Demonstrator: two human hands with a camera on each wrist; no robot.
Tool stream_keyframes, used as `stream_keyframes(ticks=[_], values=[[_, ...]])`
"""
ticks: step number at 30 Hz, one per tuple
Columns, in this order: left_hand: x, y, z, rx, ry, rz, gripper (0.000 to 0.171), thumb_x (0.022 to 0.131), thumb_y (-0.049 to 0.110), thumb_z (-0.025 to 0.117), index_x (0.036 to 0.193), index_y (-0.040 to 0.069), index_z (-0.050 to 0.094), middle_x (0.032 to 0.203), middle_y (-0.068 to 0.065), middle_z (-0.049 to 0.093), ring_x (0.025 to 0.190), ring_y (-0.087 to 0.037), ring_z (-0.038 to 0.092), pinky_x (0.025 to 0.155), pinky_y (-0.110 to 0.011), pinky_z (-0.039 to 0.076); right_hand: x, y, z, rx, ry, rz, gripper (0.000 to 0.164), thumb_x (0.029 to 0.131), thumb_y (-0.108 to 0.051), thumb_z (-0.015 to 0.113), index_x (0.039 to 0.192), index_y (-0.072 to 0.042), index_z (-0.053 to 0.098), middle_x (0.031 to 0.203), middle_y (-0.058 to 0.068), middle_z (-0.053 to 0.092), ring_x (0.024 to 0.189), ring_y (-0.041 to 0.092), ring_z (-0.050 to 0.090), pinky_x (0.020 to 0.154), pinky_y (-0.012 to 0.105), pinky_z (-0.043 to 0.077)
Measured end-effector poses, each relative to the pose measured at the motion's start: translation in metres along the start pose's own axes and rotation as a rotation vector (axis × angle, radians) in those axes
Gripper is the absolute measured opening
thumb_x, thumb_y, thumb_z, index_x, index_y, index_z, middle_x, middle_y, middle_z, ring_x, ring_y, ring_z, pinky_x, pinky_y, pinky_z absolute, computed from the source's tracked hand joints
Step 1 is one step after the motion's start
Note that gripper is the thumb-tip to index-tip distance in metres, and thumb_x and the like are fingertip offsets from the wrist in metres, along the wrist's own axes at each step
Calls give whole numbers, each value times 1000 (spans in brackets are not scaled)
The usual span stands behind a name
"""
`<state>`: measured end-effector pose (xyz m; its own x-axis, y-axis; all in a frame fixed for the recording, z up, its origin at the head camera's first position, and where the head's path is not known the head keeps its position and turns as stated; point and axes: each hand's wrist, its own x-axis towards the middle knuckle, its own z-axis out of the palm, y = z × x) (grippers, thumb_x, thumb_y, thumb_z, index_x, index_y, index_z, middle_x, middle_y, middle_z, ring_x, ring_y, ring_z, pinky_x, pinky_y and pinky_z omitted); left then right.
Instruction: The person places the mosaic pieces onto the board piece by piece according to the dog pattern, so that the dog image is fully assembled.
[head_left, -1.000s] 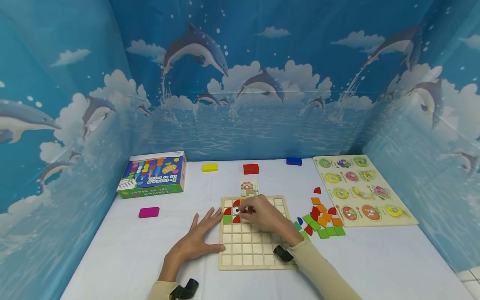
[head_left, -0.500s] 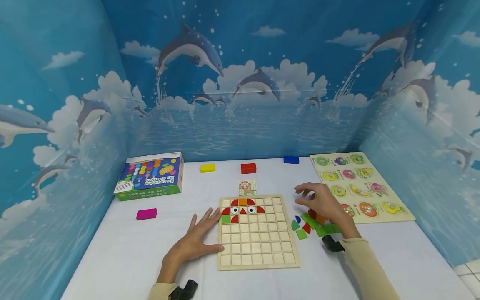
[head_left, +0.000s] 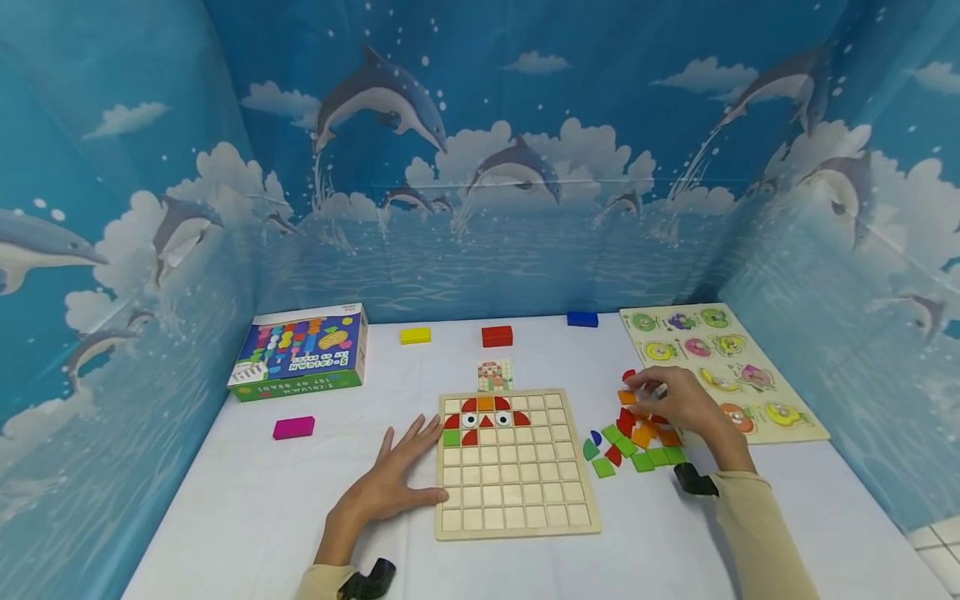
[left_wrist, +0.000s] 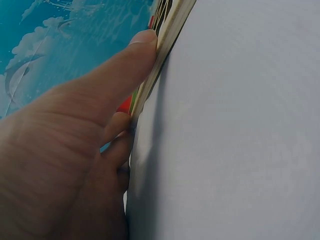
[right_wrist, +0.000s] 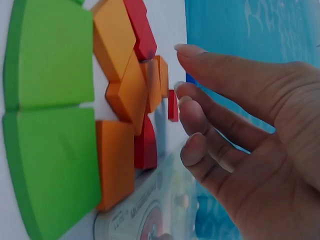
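Note:
My left hand [head_left: 393, 475] lies with spread fingers at the left edge of a wooden grid board [head_left: 510, 496]. Its thumb [left_wrist: 142, 45] touches the board's side in the left wrist view. The board's upper left cells hold red quarter-round pieces, an orange square [head_left: 486, 403], a green square [head_left: 452, 438], a red triangle and two eye pieces [head_left: 503, 420]. Above the loose pieces to the right hovers my right hand [head_left: 682, 404], fingers loosely bent and nothing between them. Under it lie orange squares [right_wrist: 117, 42], green squares [right_wrist: 57, 55] and red pieces [right_wrist: 145, 145].
A small pattern card [head_left: 495, 376] lies behind the board. Farther back are yellow [head_left: 416, 336], red [head_left: 497, 337] and blue [head_left: 582, 319] blocks. A magenta block [head_left: 293, 428] and a toy box [head_left: 300, 354] stand left; a fruit puzzle board [head_left: 720, 379] lies right.
My right hand has left the board and moved right, over the loose pieces. The eye pieces and red triangle it partly covered now show. My left hand has stayed at the board's edge.

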<state>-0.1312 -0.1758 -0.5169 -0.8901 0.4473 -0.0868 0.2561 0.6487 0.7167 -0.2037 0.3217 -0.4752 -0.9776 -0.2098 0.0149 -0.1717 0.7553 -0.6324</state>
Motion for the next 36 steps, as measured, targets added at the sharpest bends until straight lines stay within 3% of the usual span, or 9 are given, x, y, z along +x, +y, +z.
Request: stream_keyframes(ticks=[11,16,25,36], values=[[0,0,0,-5,5,1,103,87,44,91,170,19,35,179,4,23,168,-27,6,133,-59,-13,1,6,1,10,-31,-5,28,86,-8,91,112,-2,82,92,6,71,82,23,57,64,22,52],[0,0,0,-4,0,-1,103,87,45,90,171,20,35,180,4,22,169,-27,5,133,-59,-14,1,2,6,44,-98,-17,23,87,-10,91,109,-8,84,94,5,69,84,23,55,64,24,49],[1,1,0,-4,-3,10,103,87,45,90,171,19,35,179,4,23,168,-27,6,133,-58,-14,-2,0,9,-11,-146,42,25,87,-15,92,109,-9,82,92,3,62,89,23,53,68,26,49],[1,0,0,-10,2,0,103,87,45,90,171,20,35,179,4,23,169,-26,5,133,-58,-14,1,0,8,28,-138,87,18,88,-12,90,99,-8,77,86,4,60,84,23,54,65,27,47]])
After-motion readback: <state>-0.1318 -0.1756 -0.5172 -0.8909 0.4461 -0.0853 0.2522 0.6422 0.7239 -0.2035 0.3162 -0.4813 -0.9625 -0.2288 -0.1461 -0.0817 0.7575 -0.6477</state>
